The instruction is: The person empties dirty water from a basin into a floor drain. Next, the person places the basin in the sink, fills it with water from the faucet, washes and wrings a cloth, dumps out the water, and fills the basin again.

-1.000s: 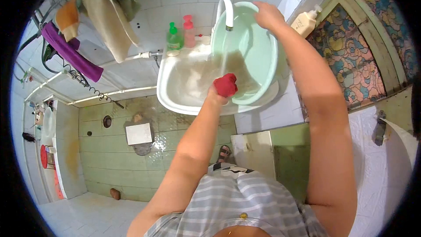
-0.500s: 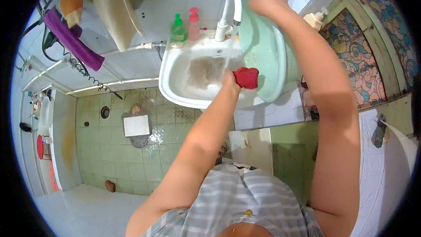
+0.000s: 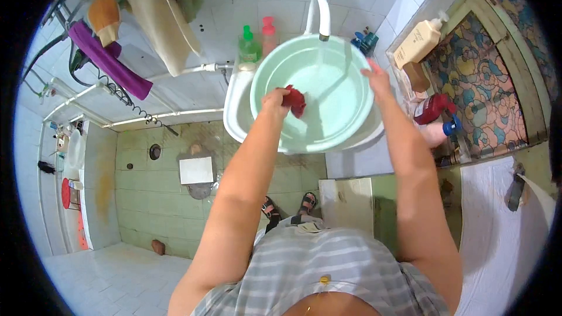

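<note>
Red cloth (image 3: 297, 104) in the left hand (image 3: 274, 100), inside a pale green basin (image 3: 342, 114) at the white sink (image 3: 235, 102).
The left hand is closed around the cloth near the basin's left side. The right hand (image 3: 377, 81) is at the opposite rim, fingers partly extended; whether it grips cannot be told. Water runs from the white faucet (image 3: 321, 13) into the basin, beside green (image 3: 249, 51) and pink pump bottles (image 3: 268, 36).

A grey, white-striped top (image 3: 345, 251) and dark, strappy sandals (image 3: 308, 202) are worn
</note>
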